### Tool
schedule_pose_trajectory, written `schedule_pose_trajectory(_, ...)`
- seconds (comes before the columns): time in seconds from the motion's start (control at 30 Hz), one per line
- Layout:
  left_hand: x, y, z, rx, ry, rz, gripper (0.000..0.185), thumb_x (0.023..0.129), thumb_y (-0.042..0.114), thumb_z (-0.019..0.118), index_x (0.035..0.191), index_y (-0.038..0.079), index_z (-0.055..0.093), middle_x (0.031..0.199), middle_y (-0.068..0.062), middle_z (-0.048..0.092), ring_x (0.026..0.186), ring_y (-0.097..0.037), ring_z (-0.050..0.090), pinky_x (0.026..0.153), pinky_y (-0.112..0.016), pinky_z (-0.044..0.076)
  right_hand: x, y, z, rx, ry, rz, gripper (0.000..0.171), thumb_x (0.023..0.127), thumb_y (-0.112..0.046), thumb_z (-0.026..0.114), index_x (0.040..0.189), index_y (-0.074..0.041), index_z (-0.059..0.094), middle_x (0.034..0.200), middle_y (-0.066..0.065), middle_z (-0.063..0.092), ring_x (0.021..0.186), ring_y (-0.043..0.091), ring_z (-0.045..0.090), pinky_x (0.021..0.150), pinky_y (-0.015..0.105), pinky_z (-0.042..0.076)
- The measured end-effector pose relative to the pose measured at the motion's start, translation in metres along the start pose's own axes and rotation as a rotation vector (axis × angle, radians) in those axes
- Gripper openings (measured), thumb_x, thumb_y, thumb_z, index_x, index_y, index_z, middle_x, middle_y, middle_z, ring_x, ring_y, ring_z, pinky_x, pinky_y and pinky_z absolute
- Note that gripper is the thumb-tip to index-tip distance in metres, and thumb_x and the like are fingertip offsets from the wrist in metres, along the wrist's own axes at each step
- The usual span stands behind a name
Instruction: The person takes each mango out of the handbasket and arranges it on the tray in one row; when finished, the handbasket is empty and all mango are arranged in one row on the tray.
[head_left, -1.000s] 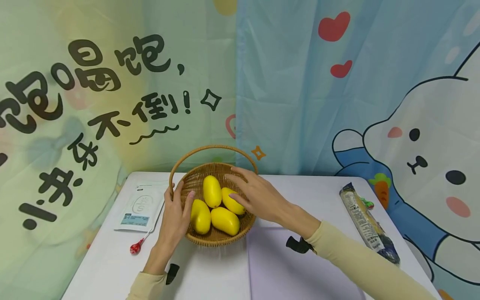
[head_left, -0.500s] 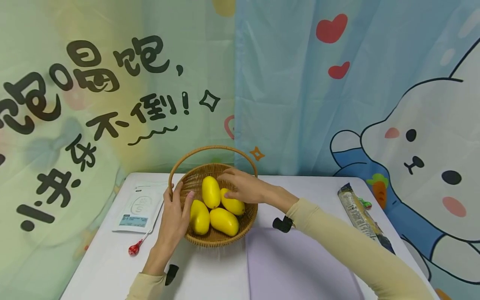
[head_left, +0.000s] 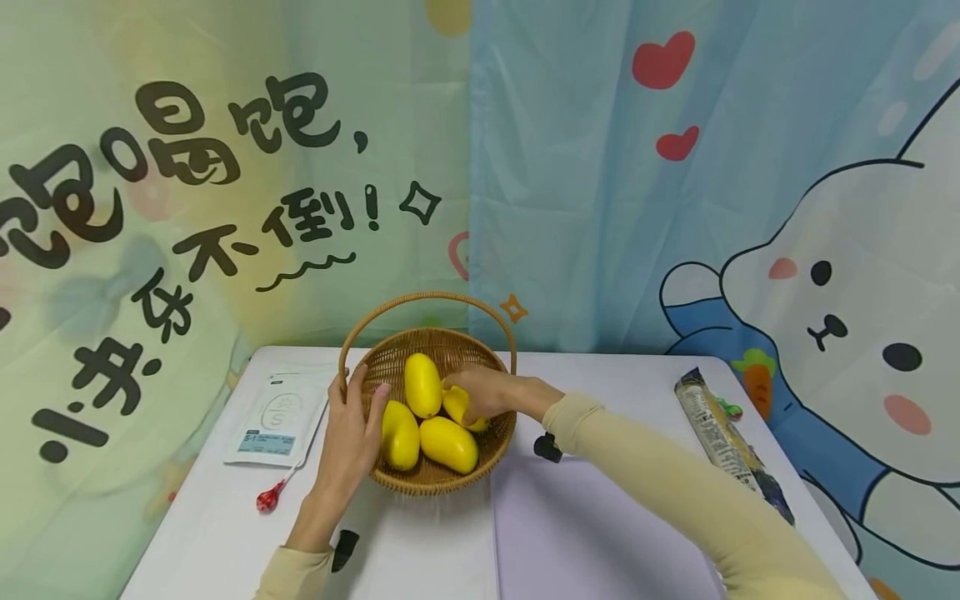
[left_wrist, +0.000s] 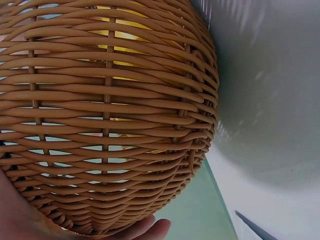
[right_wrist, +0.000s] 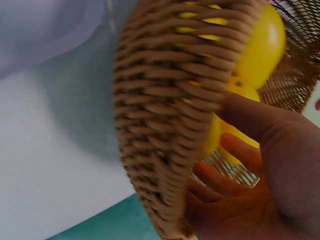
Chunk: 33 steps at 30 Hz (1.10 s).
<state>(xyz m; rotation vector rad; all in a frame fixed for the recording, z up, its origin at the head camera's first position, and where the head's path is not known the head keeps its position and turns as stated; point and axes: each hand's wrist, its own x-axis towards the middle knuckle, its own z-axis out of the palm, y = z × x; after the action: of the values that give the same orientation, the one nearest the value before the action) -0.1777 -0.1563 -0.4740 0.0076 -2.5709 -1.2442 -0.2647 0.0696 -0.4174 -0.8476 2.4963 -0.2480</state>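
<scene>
My right grip (head_left: 487,392) reaches down inside the basket (head_left: 386,358), thumb and fingers bent around a yellow fruit (head_left: 454,402), opened only as wide as that fruit. My left grip (head_left: 351,429) holds the basket's left side, its thumb over the rim and its other fingers along the outer weave (from the left wrist I see mostly wicker). The basket's handle (head_left: 427,296) arches above and behind both grips.

Just left of my right grip stands a second fruit (head_left: 422,385); a third fruit (head_left: 448,444) lies on its near side, and a fourth fruit (head_left: 401,435) sits close to my left thumb. Left of my left grip, a white packet (head_left: 273,417) lies on the desk (head_left: 420,542), with a red lollipop (head_left: 270,498) nearer me. On the near side of my right grip is a lilac sheet (head_left: 592,525), partly under my forearm. Well to that grip's right lies a long snack bag (head_left: 727,442).
</scene>
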Motion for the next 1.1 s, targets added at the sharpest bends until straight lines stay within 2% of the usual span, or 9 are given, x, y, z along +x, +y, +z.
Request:
schedule_pose_trajectory(0.27,0.000,0.001,0.001,0.003,0.015,0.011,0.067,0.106,0.053,0.042,0.157,0.010,0.034,0.164,-0.026,0.017,0.143,-0.050,0.038,0.111,-0.066,0.037,0.004,0.003,0.008,-0.025,-0.008,-0.001,0.070,0.090,-0.016,0.078,0.152,-0.011,0.046,0.152,0.012,0.050,0.143,0.029,0.045,0.114,0.042,0.043)
schedule_pose_trajectory(0.6,0.000,0.001,0.000,0.001,0.011,0.006,0.068,0.106,0.055,0.042,0.157,0.010,0.035,0.163,-0.026,0.019,0.141,-0.050,0.041,0.110,-0.066,0.039,-0.003,0.003,-0.001,-0.040,0.000,-0.053,0.067,0.092,-0.018,0.077,0.151,-0.009,0.047,0.154,0.011,0.050,0.143,0.030,0.044,0.116,0.042,0.040)
schedule_pose_trajectory(0.73,0.000,0.001,0.000,0.004,0.009,0.009,0.068,0.106,0.055,0.041,0.157,0.010,0.035,0.163,-0.027,0.019,0.140,-0.050,0.042,0.109,-0.066,0.040,-0.015,0.002,-0.008,-0.029,0.042,-0.086,0.067,0.093,-0.020,0.076,0.152,-0.008,0.046,0.156,0.012,0.047,0.146,0.033,0.040,0.119,0.046,0.036)
schedule_pose_trajectory(0.93,-0.001,0.000,0.000,-0.004,-0.002,-0.004,0.069,0.105,0.056,0.041,0.157,0.011,0.035,0.164,-0.027,0.016,0.138,-0.051,0.043,0.108,-0.066,0.041,-0.041,-0.003,-0.018,0.052,0.130,-0.085,0.069,0.092,-0.024,0.077,0.153,-0.010,0.045,0.159,0.014,0.042,0.150,0.034,0.034,0.120,0.049,0.034)
schedule_pose_trajectory(1.1,-0.003,-0.001,0.000,-0.002,-0.009,-0.010,0.069,0.105,0.057,0.040,0.157,0.011,0.035,0.164,-0.027,0.015,0.140,-0.051,0.041,0.109,-0.066,0.039,-0.070,-0.007,-0.021,0.120,0.237,-0.091,0.072,0.092,-0.028,0.077,0.154,-0.012,0.044,0.158,0.014,0.041,0.148,0.034,0.037,0.118,0.051,0.036)
